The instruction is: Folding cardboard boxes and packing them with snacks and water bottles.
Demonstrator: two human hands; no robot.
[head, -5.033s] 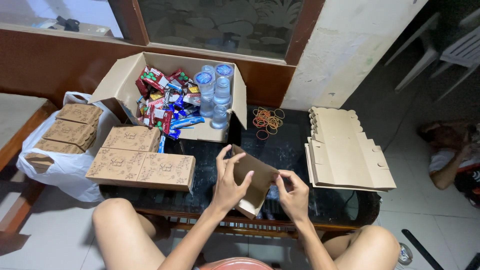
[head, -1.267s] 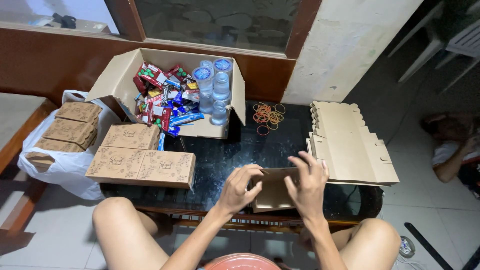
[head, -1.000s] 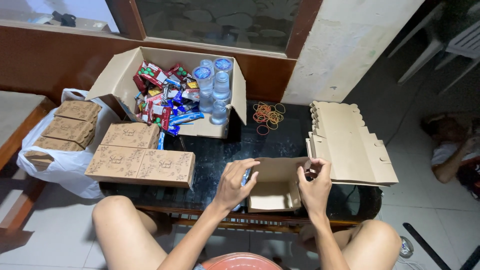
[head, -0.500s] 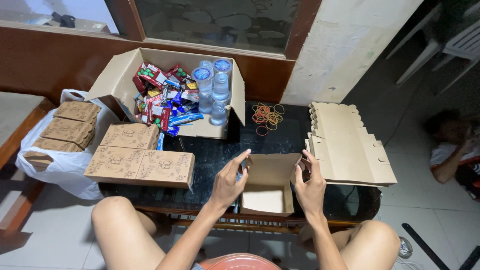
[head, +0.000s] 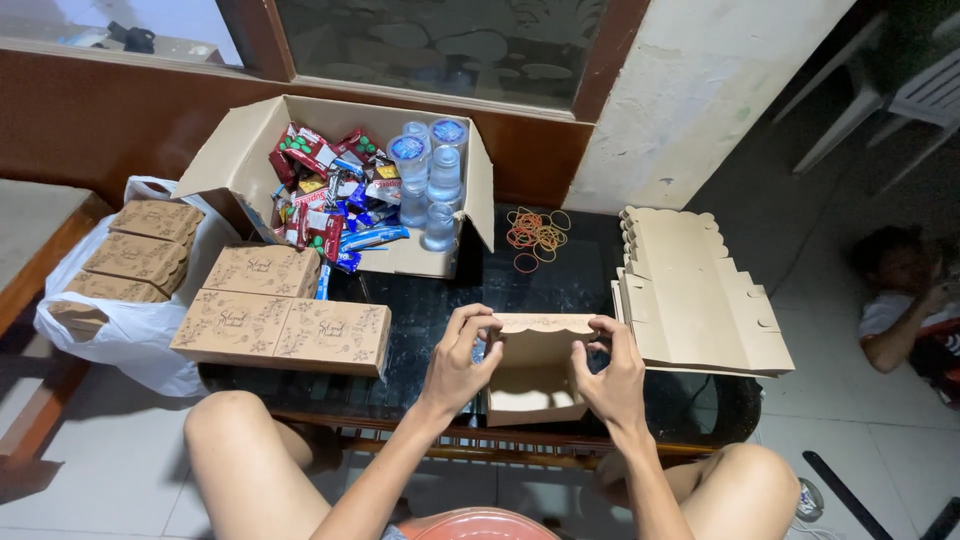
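Here the left hand (head: 462,362) and the right hand (head: 608,375) each pinch a side of a small open kraft box (head: 535,365) with a scalloped top edge, the grip of both closed on its walls, fingers curled over the rim. The box stands upright at the near edge of the dark glass table (head: 570,285), between the person's bare knees. Just right of it lies a stack of flat unfolded box blanks (head: 700,295). To the left sit three folded printed boxes (head: 285,315), and further left a white plastic bag (head: 130,320) holds more of them. Behind, at the far side of the table, a large open carton (head: 340,180) holds snack packets and small water bottles (head: 430,175). A loose heap of rubber bands (head: 535,235) lies beside the carton, well apart from the hands.
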